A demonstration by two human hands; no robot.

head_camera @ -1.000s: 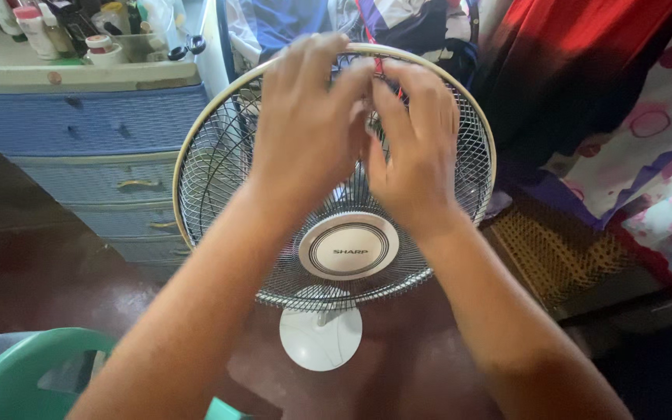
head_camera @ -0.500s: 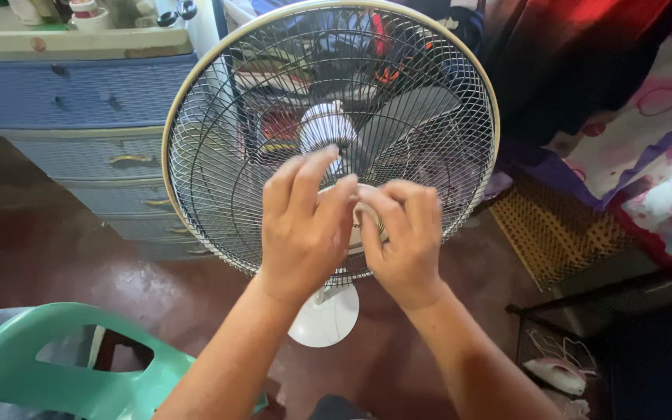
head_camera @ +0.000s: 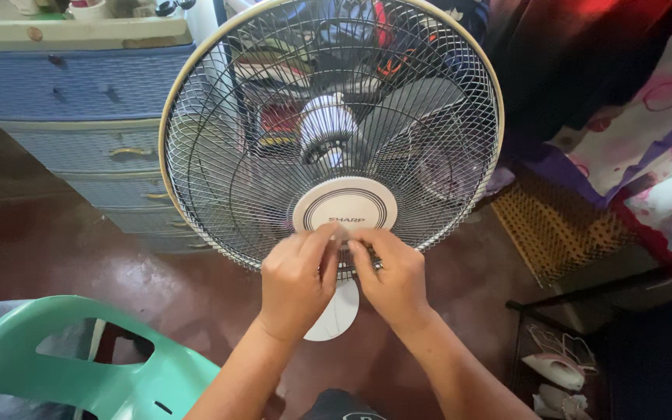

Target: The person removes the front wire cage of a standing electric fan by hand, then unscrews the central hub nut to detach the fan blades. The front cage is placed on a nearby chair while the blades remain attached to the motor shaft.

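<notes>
I see both hands meeting at the bottom edge of the fan's wire guard, in the lower middle of the frame. My left hand is curled, its fingertips pinching at the grille just under the round cream centre badge. My right hand is curled the same way, thumb and fingers pressed to the wires beside the left; the two sets of fingertips touch. Something small may be caught between them, but I cannot tell what, so I can only say both hands are closed on the lower guard wires.

The standing fan fills the upper middle of the frame, tilted toward me, with its pale rim ring, grey blades and motor hub showing through the mesh. Its white round base peeks out on the floor between my wrists.

At upper left stands a blue plastic drawer chest. A green plastic chair sits at lower left. Red and patterned fabric hangs along the right side, and a white clothes iron lies at lower right.
</notes>
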